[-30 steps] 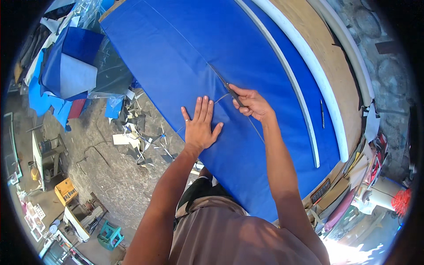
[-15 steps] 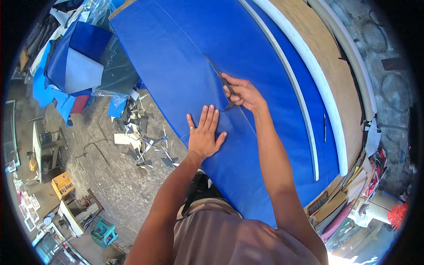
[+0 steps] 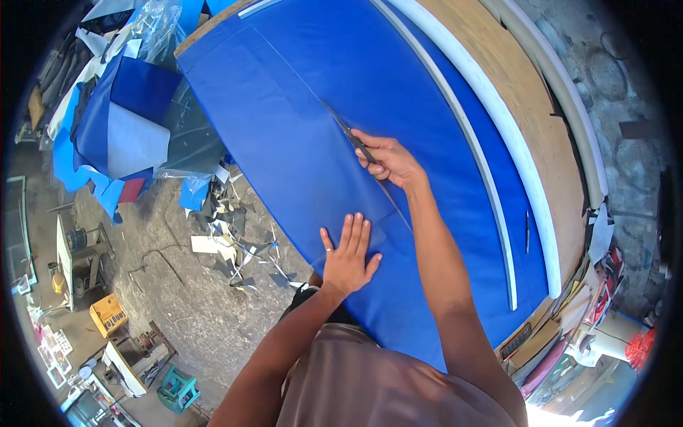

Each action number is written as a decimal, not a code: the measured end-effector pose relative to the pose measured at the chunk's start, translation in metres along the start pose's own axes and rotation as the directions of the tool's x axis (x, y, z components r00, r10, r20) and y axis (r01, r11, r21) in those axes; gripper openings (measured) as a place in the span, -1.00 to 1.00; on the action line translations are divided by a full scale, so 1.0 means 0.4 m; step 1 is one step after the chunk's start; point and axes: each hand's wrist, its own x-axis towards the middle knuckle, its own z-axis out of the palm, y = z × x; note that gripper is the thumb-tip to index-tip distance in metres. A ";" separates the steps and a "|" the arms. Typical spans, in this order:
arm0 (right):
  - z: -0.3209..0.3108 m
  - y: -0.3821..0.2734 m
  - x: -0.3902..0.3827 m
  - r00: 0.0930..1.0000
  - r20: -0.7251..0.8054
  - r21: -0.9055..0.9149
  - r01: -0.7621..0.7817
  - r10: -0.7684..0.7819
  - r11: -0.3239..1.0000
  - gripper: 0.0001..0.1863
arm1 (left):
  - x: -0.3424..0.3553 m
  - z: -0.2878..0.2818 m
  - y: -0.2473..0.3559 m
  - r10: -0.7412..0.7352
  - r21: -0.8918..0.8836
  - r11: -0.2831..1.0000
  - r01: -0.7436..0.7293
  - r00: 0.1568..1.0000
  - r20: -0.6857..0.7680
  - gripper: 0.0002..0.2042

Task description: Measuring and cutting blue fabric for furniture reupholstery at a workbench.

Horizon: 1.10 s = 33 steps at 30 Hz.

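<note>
A large blue sheet [image 3: 284, 149], smooth like vinyl, lies over the table before me. My right hand [image 3: 388, 160] is closed round the dark handles of a pair of scissors [image 3: 344, 129]. Their blades point away from me and to the left, along a thin pale line [image 3: 288, 64] on the sheet. Behind the scissors a slit [image 3: 395, 203] runs back toward my right forearm. Flat on the sheet, nearer my body and left of the slit, rests my left hand [image 3: 347, 257], fingers spread, a ring on one of them.
A narrow white strip [image 3: 473, 146] and a thick white roll [image 3: 523, 156] lie along the right side, with a pen-like stick [image 3: 527, 231] between them. Folded blue material [image 3: 135, 107] is heaped at the far left. Scraps [image 3: 228, 245] litter the floor beside a teal stool [image 3: 178, 389].
The scissors' handles have come together, and their tips are slightly farther along the line. My left hand has slid toward my body. The whole view has shifted a little.
</note>
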 end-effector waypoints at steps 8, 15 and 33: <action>0.039 -0.014 0.065 0.996 -0.081 0.048 -0.045 0.049 0.998 -0.36 | 0.004 -0.027 -0.019 0.016 -0.090 0.996 -0.005 0.992 0.126 -0.20; 0.071 -0.071 0.157 0.989 -0.113 0.026 -0.089 0.092 0.996 -0.36 | 0.022 -0.092 -0.032 0.028 -0.270 0.961 0.055 0.956 0.293 -0.15; 0.103 -0.114 0.269 0.994 -0.101 0.041 -0.043 0.047 0.998 -0.38 | 0.379 -0.246 -0.530 -0.125 0.110 0.985 0.131 0.990 -0.067 -0.19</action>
